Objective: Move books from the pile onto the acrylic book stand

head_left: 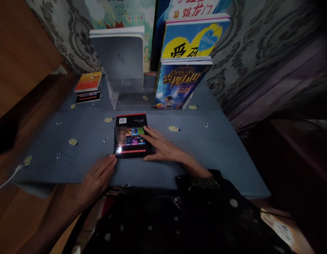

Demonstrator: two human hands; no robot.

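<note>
A black book [130,153] lies flat on the cloth-covered table in front of me. Its back is up, showing a barcode and rows of small coloured pictures. Against its lower left corner rest the fingertips of my left hand [98,174], stretched out and close together. My right hand [162,146] lies over the right edge of the book with fingers spread, the thumb near the lower right corner. Neither hand is closed around the book.
A clear stand [113,100] at the back holds a grey book [121,58] and a blue book [176,84], with larger books behind. A small stack of books [88,83] sits at the back left. A white cable [10,178] reaches the left edge of the tablecloth [205,151].
</note>
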